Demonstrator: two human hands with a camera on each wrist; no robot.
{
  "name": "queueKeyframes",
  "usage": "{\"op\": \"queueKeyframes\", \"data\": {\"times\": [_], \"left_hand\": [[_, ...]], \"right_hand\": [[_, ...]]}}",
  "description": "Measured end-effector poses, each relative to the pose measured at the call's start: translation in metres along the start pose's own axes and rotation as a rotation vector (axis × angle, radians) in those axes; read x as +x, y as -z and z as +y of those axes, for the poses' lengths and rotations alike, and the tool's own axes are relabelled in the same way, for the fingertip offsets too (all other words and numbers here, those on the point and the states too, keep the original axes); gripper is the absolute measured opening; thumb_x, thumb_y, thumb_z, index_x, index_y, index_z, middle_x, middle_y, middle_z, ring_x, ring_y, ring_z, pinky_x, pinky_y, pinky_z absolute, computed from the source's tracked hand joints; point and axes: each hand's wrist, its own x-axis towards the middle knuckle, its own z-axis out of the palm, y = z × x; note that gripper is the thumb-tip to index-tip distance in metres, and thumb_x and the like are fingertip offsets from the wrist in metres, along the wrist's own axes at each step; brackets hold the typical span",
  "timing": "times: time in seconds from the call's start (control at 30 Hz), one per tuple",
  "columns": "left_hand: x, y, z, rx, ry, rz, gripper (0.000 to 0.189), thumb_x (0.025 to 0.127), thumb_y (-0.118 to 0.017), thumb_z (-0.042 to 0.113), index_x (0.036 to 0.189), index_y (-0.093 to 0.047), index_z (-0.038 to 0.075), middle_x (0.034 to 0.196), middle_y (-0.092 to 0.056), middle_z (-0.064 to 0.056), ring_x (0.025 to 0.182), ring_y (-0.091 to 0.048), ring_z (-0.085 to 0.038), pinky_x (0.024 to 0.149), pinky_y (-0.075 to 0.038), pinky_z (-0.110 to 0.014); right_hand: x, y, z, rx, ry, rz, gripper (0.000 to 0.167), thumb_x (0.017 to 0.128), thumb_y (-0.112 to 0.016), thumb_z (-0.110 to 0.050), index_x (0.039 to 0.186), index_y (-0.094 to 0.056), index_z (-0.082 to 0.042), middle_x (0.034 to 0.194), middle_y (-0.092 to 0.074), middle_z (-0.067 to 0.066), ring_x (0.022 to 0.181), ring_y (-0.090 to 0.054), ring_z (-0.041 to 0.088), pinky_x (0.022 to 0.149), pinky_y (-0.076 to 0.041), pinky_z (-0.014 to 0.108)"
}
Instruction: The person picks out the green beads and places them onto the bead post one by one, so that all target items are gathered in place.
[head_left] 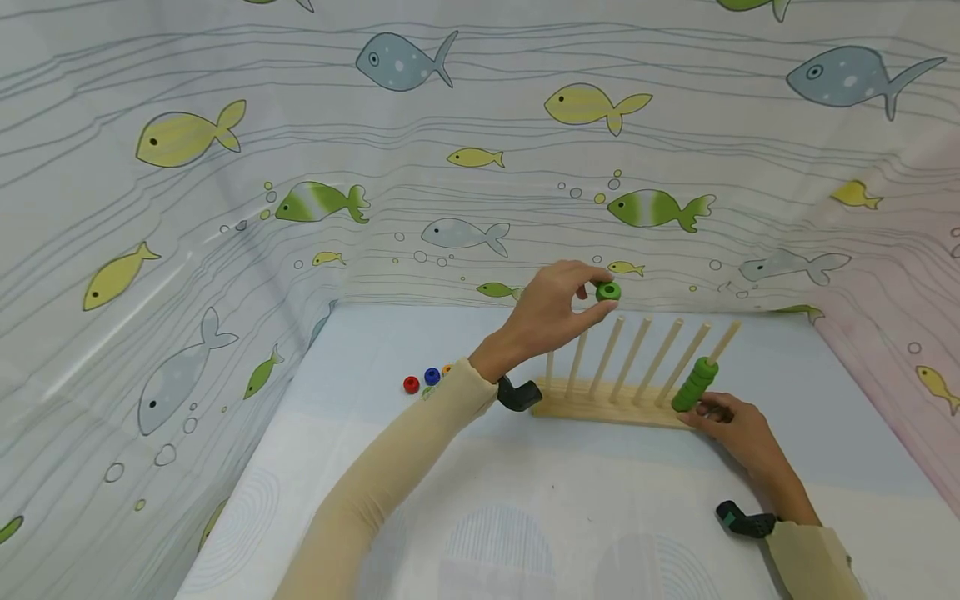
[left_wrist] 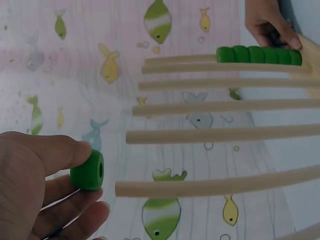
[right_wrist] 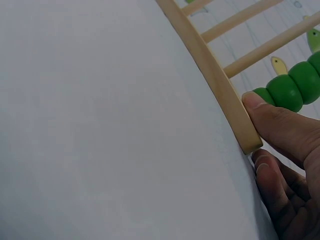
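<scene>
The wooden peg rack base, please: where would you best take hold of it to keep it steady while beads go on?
Grip the flat wooden rack base at its bare right end, coming from the right side, thumb on top, as the right hand does. That end is a thin slab edge clear of the upright pegs, beside the stack of green beads.

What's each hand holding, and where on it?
Left hand pinches green bead by its rim. Right hand grips wooden rack at the base's end.

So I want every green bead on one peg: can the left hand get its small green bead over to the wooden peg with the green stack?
Probably yes: the left hand pinches the small green bead above the peg tops, nothing between it and the stacked peg, whose tip is bare.
</scene>
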Motion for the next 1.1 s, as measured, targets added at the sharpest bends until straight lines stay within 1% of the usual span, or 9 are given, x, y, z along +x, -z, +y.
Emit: {"op": "queueKeyframes", "data": {"times": [0.13,0.37,0.47,0.6,0.73,0.8,0.9,1.03,1.1], "left_hand": [[0.009,-0.01,0.008,-0.009,-0.003,-0.027,0.031,0.096,-0.076,0.023,0.122,-0.071,0.006,0.112,-0.073,-0.001,0.088,-0.061,-0.013,0.081,-0.042,-0.016],[0.023,-0.025,0.019,0.019,-0.054,-0.058,0.032,0.096,-0.076,0.028,0.121,-0.072,0.009,0.114,-0.073,0.001,0.089,-0.062,-0.01,0.081,-0.043,-0.013],[0.028,-0.033,0.026,0.029,-0.061,-0.074,0.032,0.096,-0.076,0.029,0.122,-0.072,0.01,0.114,-0.073,0.002,0.09,-0.063,-0.008,0.081,-0.043,-0.011],[0.036,-0.043,0.036,0.039,-0.044,-0.109,0.034,0.096,-0.075,0.032,0.124,-0.072,0.012,0.114,-0.073,0.005,0.091,-0.063,-0.006,0.081,-0.042,-0.011],[0.044,-0.056,0.044,0.042,-0.027,-0.137,0.035,0.097,-0.074,0.034,0.126,-0.072,0.014,0.115,-0.072,0.008,0.096,-0.061,-0.001,0.081,-0.041,-0.009],[0.047,-0.062,0.048,0.038,-0.018,-0.152,0.036,0.097,-0.074,0.034,0.127,-0.071,0.015,0.115,-0.072,0.008,0.099,-0.061,0.0,0.08,-0.041,-0.009],[0.053,-0.069,0.053,0.06,-0.004,-0.188,0.035,0.099,-0.072,0.036,0.128,-0.07,0.016,0.116,-0.071,0.009,0.1,-0.061,0.001,0.079,-0.041,-0.009],[0.06,-0.078,0.06,0.098,0.018,-0.247,0.035,0.101,-0.067,0.039,0.13,-0.069,0.019,0.12,-0.07,0.012,0.108,-0.06,0.0,0.087,-0.041,-0.011],[0.063,-0.083,0.063,0.111,0.021,-0.264,0.035,0.102,-0.066,0.04,0.13,-0.069,0.02,0.121,-0.07,0.013,0.112,-0.059,-0.001,0.091,-0.04,-0.012]], "right_hand": [[-0.001,0.001,-0.002,-0.004,0.0,-0.002,0.062,0.095,-0.075,-0.043,0.132,-0.061,0.005,0.107,-0.065,0.012,0.087,-0.056,0.012,0.07,-0.046,0.024],[0.0,0.003,-0.004,-0.02,-0.002,-0.005,0.063,0.094,-0.075,-0.043,0.132,-0.061,0.005,0.107,-0.065,0.013,0.088,-0.056,0.017,0.07,-0.046,0.025],[0.001,0.003,-0.004,-0.02,-0.012,-0.007,0.064,0.094,-0.075,-0.044,0.133,-0.061,0.005,0.107,-0.065,0.014,0.088,-0.056,0.017,0.07,-0.047,0.026],[0.0,0.003,-0.004,-0.016,-0.025,-0.011,0.065,0.094,-0.075,-0.045,0.134,-0.061,0.004,0.108,-0.065,0.013,0.089,-0.056,0.017,0.07,-0.046,0.026],[0.0,0.003,-0.004,-0.011,-0.031,-0.013,0.064,0.095,-0.074,-0.046,0.134,-0.061,0.003,0.109,-0.065,0.013,0.089,-0.055,0.016,0.071,-0.046,0.026],[0.0,0.003,-0.004,-0.012,-0.029,-0.013,0.064,0.095,-0.074,-0.046,0.134,-0.061,0.003,0.109,-0.065,0.013,0.09,-0.055,0.016,0.071,-0.046,0.026],[0.0,0.003,-0.003,-0.012,-0.027,-0.014,0.065,0.095,-0.074,-0.047,0.135,-0.06,0.003,0.11,-0.065,0.013,0.091,-0.055,0.017,0.072,-0.046,0.027],[0.001,0.002,-0.001,-0.022,-0.028,-0.019,0.066,0.094,-0.074,-0.048,0.136,-0.06,0.002,0.11,-0.064,0.013,0.091,-0.055,0.019,0.073,-0.046,0.028],[0.002,0.002,0.0,-0.025,-0.031,-0.019,0.066,0.094,-0.074,-0.049,0.136,-0.061,0.001,0.11,-0.065,0.012,0.092,-0.055,0.019,0.074,-0.046,0.029]]}}
